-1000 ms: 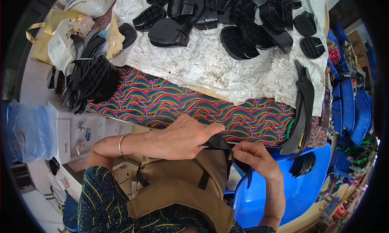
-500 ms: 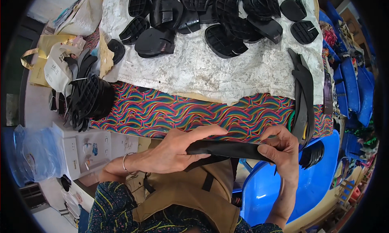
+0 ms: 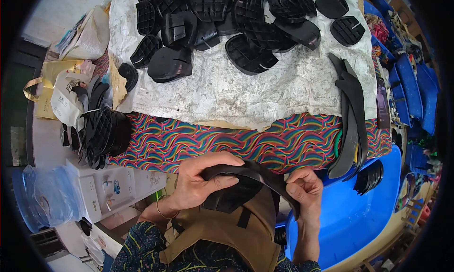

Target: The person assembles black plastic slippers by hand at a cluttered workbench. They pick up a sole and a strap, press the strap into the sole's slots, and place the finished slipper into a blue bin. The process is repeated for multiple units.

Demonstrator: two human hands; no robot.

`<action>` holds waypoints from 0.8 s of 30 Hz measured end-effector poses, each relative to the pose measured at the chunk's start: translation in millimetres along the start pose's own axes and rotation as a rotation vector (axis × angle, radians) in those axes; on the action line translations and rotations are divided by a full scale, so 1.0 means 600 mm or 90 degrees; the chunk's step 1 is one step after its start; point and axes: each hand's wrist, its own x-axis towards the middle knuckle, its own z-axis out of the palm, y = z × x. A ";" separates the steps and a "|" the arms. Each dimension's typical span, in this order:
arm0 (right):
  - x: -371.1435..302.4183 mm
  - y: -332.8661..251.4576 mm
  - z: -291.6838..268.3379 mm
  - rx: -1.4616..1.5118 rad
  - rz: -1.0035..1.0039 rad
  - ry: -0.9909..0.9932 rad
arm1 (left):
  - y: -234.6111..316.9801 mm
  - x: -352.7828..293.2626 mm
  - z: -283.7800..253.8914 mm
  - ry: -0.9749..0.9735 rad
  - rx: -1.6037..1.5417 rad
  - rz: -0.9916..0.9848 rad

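Observation:
A long black strip (image 3: 267, 175) is held between my hands just in front of the table's near edge. My left hand (image 3: 201, 177) grips one end, fingers over the top and thumb beneath. The other end hangs down from my right hand (image 3: 305, 194), pinched between thumb and fingers. Between them the strip bends in an arch. Under the arch, close to my left thumb, is a dark heel-like piece (image 3: 231, 196) in front of my tan apron (image 3: 213, 234); whether the left hand also holds it, I cannot tell.
Many black shoe heels (image 3: 253, 54) lie on a stained white sheet (image 3: 203, 97) over a patterned cloth (image 3: 213, 142). More black strips (image 3: 350, 116) drape over the table's right side, above a blue tub (image 3: 350, 224). Tied black pieces (image 3: 106, 135) stand at the left.
The strip was nearly straight and now arches upward. My right hand has moved left and down, the left index finger has curled onto the strip, and the dark piece underneath shows more.

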 end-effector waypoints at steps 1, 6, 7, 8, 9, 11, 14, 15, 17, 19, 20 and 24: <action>-0.006 0.005 0.005 0.030 0.015 -0.006 | -0.003 0.000 0.001 0.014 0.000 0.003; -0.015 0.056 0.043 0.104 -0.019 0.059 | -0.018 0.010 0.015 0.083 -0.099 -0.038; -0.017 0.064 0.052 0.124 -0.033 0.073 | -0.024 0.014 0.021 0.097 -0.129 -0.047; -0.018 0.073 0.060 0.145 -0.048 0.088 | -0.027 0.017 0.025 0.111 -0.159 -0.057; -0.020 0.084 0.064 0.143 -0.055 0.098 | -0.026 0.020 0.028 0.120 -0.156 -0.064; -0.015 0.096 0.076 0.161 -0.077 0.113 | -0.028 0.024 0.034 0.137 -0.194 -0.089; -0.007 0.113 0.080 0.171 -0.092 0.116 | -0.027 0.030 0.038 0.160 -0.224 -0.106; -0.004 0.111 0.086 0.184 -0.089 0.112 | -0.028 0.030 0.039 0.165 -0.237 -0.116; -0.001 0.113 0.087 0.201 -0.093 0.116 | -0.026 0.035 0.043 0.168 -0.256 -0.133; 0.008 0.132 0.073 0.196 -0.098 0.111 | -0.024 0.039 0.050 0.188 -0.272 -0.137; 0.014 0.136 0.070 0.208 -0.098 0.102 | -0.025 0.040 0.054 0.187 -0.252 -0.131; 0.037 0.124 0.066 0.220 -0.105 0.070 | -0.021 0.051 0.064 0.163 -0.148 -0.073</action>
